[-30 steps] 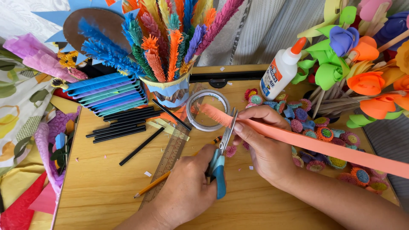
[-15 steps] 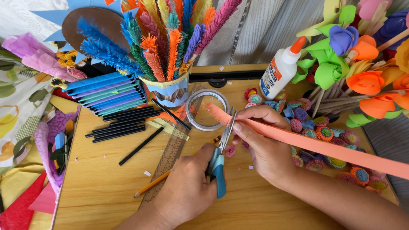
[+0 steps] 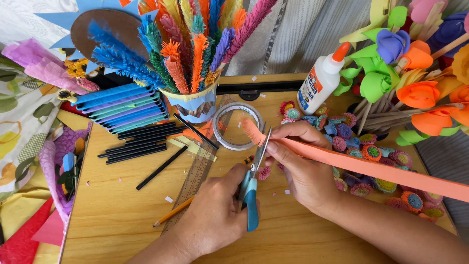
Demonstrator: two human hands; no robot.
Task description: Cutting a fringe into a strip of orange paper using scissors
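Observation:
My left hand (image 3: 215,215) grips blue-handled scissors (image 3: 251,188), blades pointing up and closed around the edge of a long orange paper strip (image 3: 371,168). My right hand (image 3: 303,166) pinches that strip just right of the blades. The strip runs off toward the right edge, and its short left end (image 3: 250,129) is cut into a fringe. Both hands work above the wooden table (image 3: 122,220).
A clear tape roll (image 3: 238,126), ruler (image 3: 195,181), pencil (image 3: 173,211) and black sticks (image 3: 132,146) lie left of the hands. A cup of fringed paper stems (image 3: 193,105), glue bottle (image 3: 320,80), small rolled paper flowers (image 3: 364,154) and paper roses (image 3: 415,95) stand behind and to the right.
The fringed end of the strip has shifted slightly rightward, and the scissors have snipped along its edge. Both hands stay in nearly the same place.

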